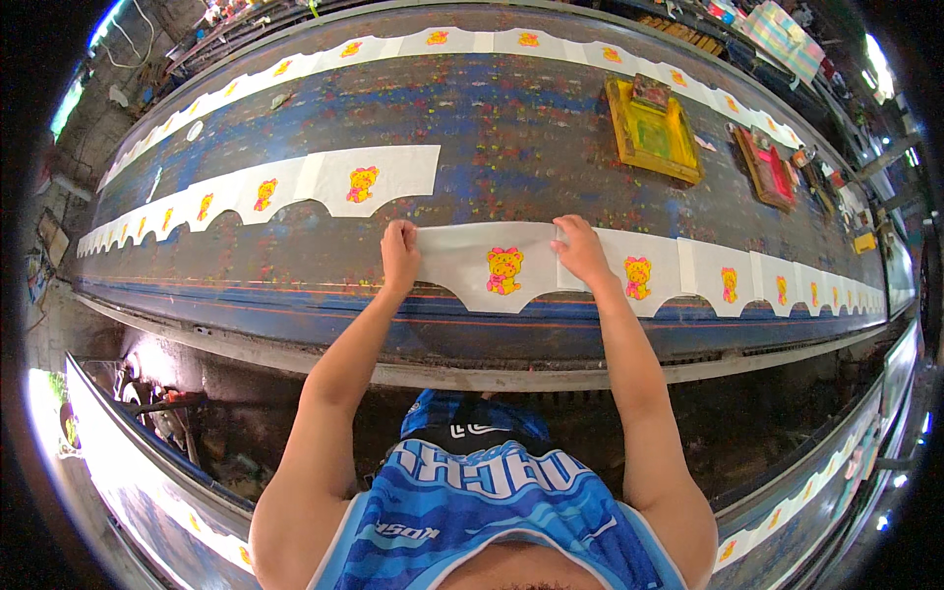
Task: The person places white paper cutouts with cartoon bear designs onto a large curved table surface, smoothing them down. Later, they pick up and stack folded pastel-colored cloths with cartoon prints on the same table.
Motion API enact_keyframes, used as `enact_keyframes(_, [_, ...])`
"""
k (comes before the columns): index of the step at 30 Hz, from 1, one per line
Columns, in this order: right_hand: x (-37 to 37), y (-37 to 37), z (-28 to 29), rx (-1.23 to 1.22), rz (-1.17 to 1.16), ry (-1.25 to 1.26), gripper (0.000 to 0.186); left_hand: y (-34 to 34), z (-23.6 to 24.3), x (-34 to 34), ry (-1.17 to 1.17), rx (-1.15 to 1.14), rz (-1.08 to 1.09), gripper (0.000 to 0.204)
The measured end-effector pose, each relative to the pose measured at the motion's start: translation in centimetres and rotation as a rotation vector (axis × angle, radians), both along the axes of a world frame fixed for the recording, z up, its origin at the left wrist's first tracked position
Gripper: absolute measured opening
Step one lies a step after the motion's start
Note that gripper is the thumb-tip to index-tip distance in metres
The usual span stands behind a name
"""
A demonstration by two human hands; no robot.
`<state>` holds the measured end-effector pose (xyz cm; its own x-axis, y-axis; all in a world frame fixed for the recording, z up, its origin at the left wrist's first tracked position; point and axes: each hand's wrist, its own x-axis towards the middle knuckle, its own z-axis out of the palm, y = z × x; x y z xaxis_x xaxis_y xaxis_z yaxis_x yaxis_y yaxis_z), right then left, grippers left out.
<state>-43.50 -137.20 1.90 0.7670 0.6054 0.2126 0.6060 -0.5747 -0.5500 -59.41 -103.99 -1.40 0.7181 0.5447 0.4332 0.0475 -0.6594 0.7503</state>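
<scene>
A white cut fabric piece point(454, 258) printed with a yellow and pink bear lies at the near edge of the long table. Its upper left corner is pinched by my left hand point(399, 258), fingers closed. My right hand point(582, 251) is closed on the upper right corner, where the piece meets its printed neighbour point(615, 244). More such pieces run off to the right in an overlapping row. Beyond my left hand, another row ends in a printed white piece point(408, 172).
A yellow-stained printing frame point(621, 138) rests on the paint-spattered table point(511, 167) at the right, with a pink-stained frame point(759, 169) farther right. A third row of printed pieces point(482, 41) follows the far edge. Behind me, other tables carry more white pieces point(162, 497).
</scene>
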Motion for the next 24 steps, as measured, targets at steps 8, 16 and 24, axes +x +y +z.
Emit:
enact_keyframes(8, [1.5, 0.4, 0.9, -0.170, 0.026, 0.031, 0.023, -2.1, 3.5, -2.2, -0.165, -0.002, -0.006, 0.009])
enact_keyframes(16, [6.3, 3.2, 3.9, -0.192, -0.106, 0.148, 0.018, 2.9, 3.0, 6.7, -0.056, -0.085, 0.065, 0.025])
enact_keyframes(24, [13.4, 5.9, 3.3, -0.020, -0.230, 0.013, 0.018, 7.8, 2.2, 15.4, 0.041, -0.047, 0.044, 0.025])
